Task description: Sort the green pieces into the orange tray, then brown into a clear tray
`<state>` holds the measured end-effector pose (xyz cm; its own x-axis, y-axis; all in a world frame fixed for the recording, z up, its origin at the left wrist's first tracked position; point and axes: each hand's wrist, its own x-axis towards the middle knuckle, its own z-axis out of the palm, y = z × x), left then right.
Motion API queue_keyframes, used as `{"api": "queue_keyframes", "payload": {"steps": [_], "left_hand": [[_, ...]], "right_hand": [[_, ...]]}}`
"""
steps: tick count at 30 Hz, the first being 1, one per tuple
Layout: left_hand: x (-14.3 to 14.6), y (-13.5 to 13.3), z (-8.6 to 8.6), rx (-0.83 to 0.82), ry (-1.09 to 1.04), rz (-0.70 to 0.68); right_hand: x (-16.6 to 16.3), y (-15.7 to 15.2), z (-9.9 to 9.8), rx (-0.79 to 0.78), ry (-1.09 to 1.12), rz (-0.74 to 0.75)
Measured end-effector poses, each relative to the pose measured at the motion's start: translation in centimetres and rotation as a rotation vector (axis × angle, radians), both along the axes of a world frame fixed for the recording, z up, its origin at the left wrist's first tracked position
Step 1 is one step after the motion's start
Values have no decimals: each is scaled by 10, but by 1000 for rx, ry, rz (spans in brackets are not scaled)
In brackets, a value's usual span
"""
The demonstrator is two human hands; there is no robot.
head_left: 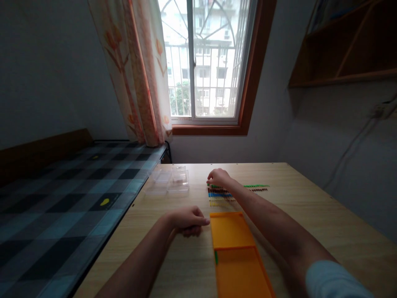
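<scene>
Reaching out over rows of small coloured pieces (220,195)

From where I stand, the right hand (218,177) is the farther of the two, low over the table (322,223) at the left end of a green row (257,186). Its fingers are bent down and close together; whether a piece sits between them, I cannot tell. Just on the near side of that hand, partly covered by the forearm, lie a dark brown row (259,190), then blue, pale and yellow pieces.

The left hand (189,221) is nearer the person, curled in loosely, its thumb pointing right. I can't make out anything in its grip. The thumb tip comes right up to the far left part of an orange tray (231,231), though I cannot say if they touch. That tray runs from below the right hand back toward the person, split by a crosswise divider, with a green piece (216,257) against the left wall of its nearer section.

Beyond the left hand, and left of the right one, stand clear plastic boxes (179,181). Farther left of both hands is a bed with a checked cover (77,190); a window (214,74) lies past them.
</scene>
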<state>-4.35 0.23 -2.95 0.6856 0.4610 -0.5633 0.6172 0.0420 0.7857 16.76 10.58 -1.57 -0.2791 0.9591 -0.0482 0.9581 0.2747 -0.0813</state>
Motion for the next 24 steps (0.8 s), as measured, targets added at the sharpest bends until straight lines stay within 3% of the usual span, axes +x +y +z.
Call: {"api": "queue_keyframes", "payload": {"steps": [8, 14, 19, 24], "left_hand": [[1, -2, 2, 7, -15, -5], [2, -3, 3, 14, 0, 4], [3, -1, 2, 16, -6, -20], [6, -3, 3, 22, 3, -23]], "right_hand": [[-9, -11, 2, 26, -37, -18], [-3, -40, 25, 134, 22, 37], [26, -114, 47, 207, 130, 128], [51, -211, 46, 128, 346, 323]]}}
